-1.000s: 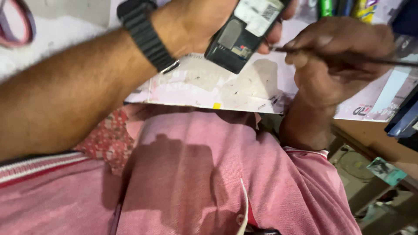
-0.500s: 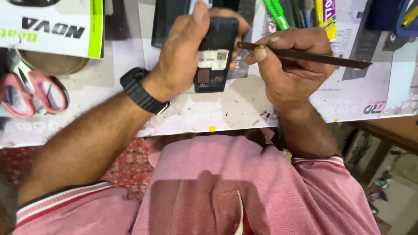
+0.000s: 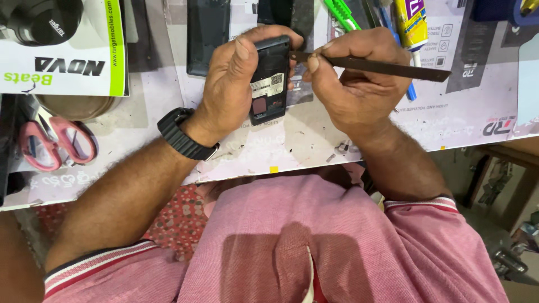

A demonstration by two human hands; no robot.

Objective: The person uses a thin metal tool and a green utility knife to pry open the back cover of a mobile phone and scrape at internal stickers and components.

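Note:
My left hand [image 3: 233,84] grips a small dark phone [image 3: 269,81] with its back open, a white label and a reddish patch showing inside. A black watch band [image 3: 185,134] circles that wrist. My right hand [image 3: 351,84] pinches a thin dark metal tool [image 3: 393,67] like a pen. The tool's tip touches the phone's upper right edge, and its other end points right. Both hands hover just above the white worktop [image 3: 135,146].
Pink-handled scissors [image 3: 53,143] lie at the left. A white and green box [image 3: 67,50] sits at the top left, with a dark panel [image 3: 208,33] beside it. A green tool [image 3: 339,14], a blue pen and a yellow tube [image 3: 412,22] lie at the top right.
The view has tilted up off my lap onto the worktop. Both hands, the phone and the tool now sit lower in the frame, the tool's tip still at the phone's edge.

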